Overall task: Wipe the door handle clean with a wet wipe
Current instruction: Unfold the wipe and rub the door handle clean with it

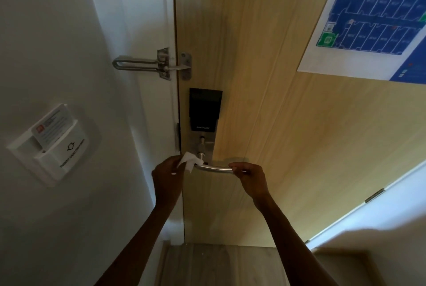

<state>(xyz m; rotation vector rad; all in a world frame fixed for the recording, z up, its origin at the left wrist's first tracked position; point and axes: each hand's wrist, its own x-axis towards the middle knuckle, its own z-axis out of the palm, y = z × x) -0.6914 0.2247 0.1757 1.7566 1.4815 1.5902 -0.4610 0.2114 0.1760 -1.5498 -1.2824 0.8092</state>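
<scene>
A silver lever door handle (215,168) sticks out to the right from a metal plate under a black smart lock (204,108) on a light wooden door (288,124). My left hand (167,173) pinches a crumpled white wet wipe (190,161), which lies against the handle's left end, near its pivot. My right hand (250,176) grips the handle's free right tip with fingers curled around it.
A metal swing-bar guard (152,63) bridges the door frame and door above the lock. A white key-card holder (49,145) with a card in it hangs on the left wall. A blue floor-plan poster (373,25) is fixed at the door's upper right. Wood-look floor shows below.
</scene>
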